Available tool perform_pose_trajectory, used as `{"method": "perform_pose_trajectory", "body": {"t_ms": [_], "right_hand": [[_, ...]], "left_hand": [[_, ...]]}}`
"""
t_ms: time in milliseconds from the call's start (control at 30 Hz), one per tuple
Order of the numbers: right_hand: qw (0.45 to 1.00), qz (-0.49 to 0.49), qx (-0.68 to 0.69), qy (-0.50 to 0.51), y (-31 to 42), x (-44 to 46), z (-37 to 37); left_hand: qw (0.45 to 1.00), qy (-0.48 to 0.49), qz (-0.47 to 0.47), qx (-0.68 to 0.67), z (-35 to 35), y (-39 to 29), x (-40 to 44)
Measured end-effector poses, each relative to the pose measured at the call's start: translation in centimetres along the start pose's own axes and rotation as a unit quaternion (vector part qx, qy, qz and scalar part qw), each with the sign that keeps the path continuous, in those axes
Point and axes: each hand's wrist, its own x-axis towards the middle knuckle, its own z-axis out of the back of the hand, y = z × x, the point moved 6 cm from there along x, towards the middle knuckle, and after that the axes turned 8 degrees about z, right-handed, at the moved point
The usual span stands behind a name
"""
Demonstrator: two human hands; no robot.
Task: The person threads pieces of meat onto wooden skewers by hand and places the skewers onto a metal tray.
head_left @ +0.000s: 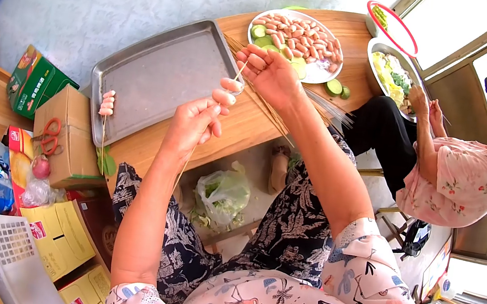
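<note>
My left hand (pixel 195 121) pinches a thin wooden skewer (pixel 186 166) just below two pink mini sausages (pixel 224 97) threaded on it. My right hand (pixel 274 77) is closed at the skewer's upper end, with another mini sausage (pixel 257 62) between its fingers. Whether that piece is on the skewer's point, I cannot tell. Behind my right hand, a white plate (pixel 318 75) bears many mini sausages and green cucumber slices (pixel 263 41). To the left lies a grey metal tray (pixel 164 72), with one loaded sausage skewer (pixel 107 103) across its left edge.
Loose skewers (pixel 267 113) lie on the wooden table (pixel 220 142). A cut green vegetable (pixel 333 88) sits beside the plate. At right, a seated person (pixel 458 176) works over a vegetable bowl (pixel 378 43). Cartons (pixel 61 232), scissors (pixel 51 136) and a plastic bag (pixel 222 195) are nearby.
</note>
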Motion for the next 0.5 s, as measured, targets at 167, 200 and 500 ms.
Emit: {"method": "perform_pose_trajectory", "body": {"t_ms": [167, 200, 500], "right_hand": [[1.0, 0.008, -0.021, 0.0, 0.22, -0.3, -0.48], [1.0, 0.007, -0.029, 0.004, 0.21, -0.33, -0.58], [0.997, -0.007, -0.059, 0.048, -0.22, -0.41, -0.88]], "left_hand": [[1.0, 0.013, -0.005, 0.006, -0.27, 0.35, 0.17], [1.0, 0.013, -0.005, 0.006, -0.32, 0.34, 0.15], [1.0, 0.008, 0.012, 0.005, -0.27, 0.41, 0.18]]}}
